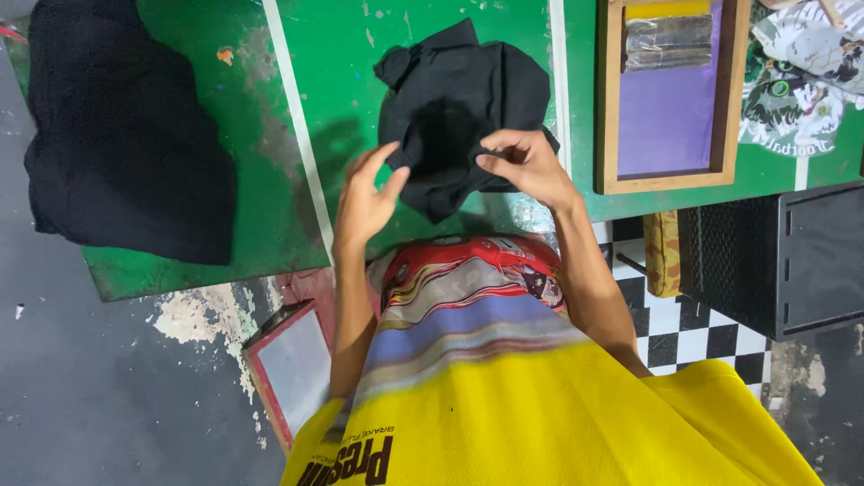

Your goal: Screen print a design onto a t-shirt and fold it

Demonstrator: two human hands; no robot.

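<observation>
Both bare forearms reach forward from the body, elbows bent and tucked near the sides. The left hand [364, 200] is raised with its palm turned inward, fingers [389, 155] spread and slightly curled, the thumb lifted apart from the rest. The right hand [526, 166] sits a little higher and further out, wrist bent inward, its thumb and fingertips pinched together, the knuckles facing up.
</observation>
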